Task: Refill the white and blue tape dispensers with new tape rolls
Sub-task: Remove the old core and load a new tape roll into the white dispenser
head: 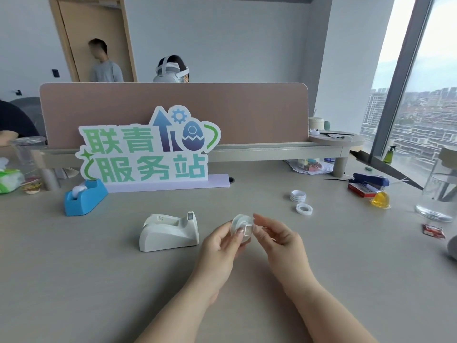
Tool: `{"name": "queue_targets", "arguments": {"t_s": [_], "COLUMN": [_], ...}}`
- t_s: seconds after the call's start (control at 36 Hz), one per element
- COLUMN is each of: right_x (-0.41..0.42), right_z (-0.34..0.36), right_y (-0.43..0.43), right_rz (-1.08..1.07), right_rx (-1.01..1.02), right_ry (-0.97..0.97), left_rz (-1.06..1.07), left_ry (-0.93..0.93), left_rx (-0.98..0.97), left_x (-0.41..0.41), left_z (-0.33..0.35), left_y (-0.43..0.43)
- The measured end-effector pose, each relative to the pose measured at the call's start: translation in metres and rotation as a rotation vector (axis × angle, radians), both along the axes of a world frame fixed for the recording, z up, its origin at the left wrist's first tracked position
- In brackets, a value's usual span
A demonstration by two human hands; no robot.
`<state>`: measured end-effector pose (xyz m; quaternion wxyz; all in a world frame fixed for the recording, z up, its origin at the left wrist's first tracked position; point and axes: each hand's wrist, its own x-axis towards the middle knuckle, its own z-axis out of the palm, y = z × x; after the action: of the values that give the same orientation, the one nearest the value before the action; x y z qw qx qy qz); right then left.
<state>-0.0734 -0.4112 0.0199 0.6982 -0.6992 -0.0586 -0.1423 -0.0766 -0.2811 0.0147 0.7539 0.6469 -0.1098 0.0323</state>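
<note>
A white tape dispenser [170, 231] stands on the grey table, its roll slot empty. To its right, above the table, my left hand [220, 243] and my right hand [277, 238] both pinch a white spool with a tape roll [241, 227] between them. The blue tape dispenser [84, 198] sits at the far left with a white roll in it. Two spare tape rolls lie further right: a thicker one [298, 196] and a flat one [304, 209].
A large lettered sign [148, 149] stands behind the dispensers before a pink divider. At the right are a blue stapler [371, 180], a red box, a yellow jelly cup [380, 199] and a clear glass jar [439, 194]. Tissues lie far left. Two people are behind the divider.
</note>
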Motion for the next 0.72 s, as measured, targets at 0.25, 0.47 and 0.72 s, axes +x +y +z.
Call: {"name": "queue_targets", "arguments": {"t_s": [0.25,0.47,0.72], "right_x": [-0.002,0.001,0.005], "right_z": [0.004,0.002,-0.006], "right_y": [-0.006,-0.01,-0.005], "right_rz": [0.214,0.256,0.145], "right_rx": [0.025,0.004,-0.088], "right_ry": [0.052,0.059,0.035], "left_rz": [-0.037,-0.004,0.101], "left_ry": [-0.007,-0.027,-0.098], "left_rx": [-0.044,0.008,0.151], "left_x": [0.0,0.001,0.005], "left_z": [0.001,-0.004,-0.008], "left_y": [0.001,0.001,-0.001]}}
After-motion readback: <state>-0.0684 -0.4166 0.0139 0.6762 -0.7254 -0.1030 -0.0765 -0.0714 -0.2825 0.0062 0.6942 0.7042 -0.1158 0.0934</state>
